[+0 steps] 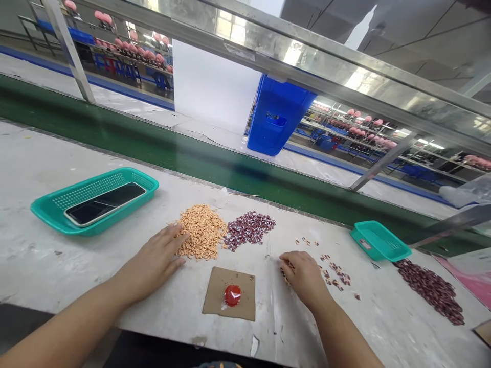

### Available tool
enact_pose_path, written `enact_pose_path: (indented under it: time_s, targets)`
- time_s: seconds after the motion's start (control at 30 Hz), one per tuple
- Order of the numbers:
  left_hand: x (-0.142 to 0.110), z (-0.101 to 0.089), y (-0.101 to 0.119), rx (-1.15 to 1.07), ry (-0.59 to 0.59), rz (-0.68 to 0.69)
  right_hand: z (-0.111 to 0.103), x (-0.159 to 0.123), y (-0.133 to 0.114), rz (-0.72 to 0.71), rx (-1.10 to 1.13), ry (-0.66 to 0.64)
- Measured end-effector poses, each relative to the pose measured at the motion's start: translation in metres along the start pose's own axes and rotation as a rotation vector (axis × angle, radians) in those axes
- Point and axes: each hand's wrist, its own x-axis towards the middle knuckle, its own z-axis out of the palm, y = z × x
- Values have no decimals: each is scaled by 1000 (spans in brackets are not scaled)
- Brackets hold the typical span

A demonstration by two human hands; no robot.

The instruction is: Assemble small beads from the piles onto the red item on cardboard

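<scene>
My left hand lies open, its fingertips touching the left edge of a pile of small tan pieces. Beside that pile is a heap of small dark purple pieces. My right hand rests on the table with its fingers curled round small dark-and-tan pieces, partly hidden beneath it. More such joined pieces lie scattered to its right. Between my hands, a brown cardboard square carries a round, glossy red blob.
A green basket at left holds a phone-like black slab with a white rim. At right stand a small green tray and a long dark red heap. Behind the table run a green belt, metal posts and a blue bin.
</scene>
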Motion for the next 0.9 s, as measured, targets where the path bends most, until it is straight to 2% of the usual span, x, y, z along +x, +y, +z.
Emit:
enact_pose_path:
  time_s: [0.17,0.27,0.37,0.43,0.53,0.63,0.8,0.9]
  targets:
    - [-6,1,8,-39,-42,30,15,45,-24,-55,-39,-56]
    - [-14,-6,7,-119,-1,25,22,61,-29,-63,-37,-73]
    - [-19,-18,2,-167,79,-48,24,67,-28,-65,3,-84]
    - [-21,-25,0,-193,94,-75,24,66,-29,-59,58,-78]
    - [-21,-28,5,-210,11,-34,19,59,-35,-22,191,-64]
    - [-18,-21,16,-167,-64,34,14,46,-46,37,385,-88]
    - [-11,-5,22,-13,-67,142,9,25,-63,125,769,-158]
    - [-7,-1,20,39,-78,173,6,17,-67,152,968,-189]
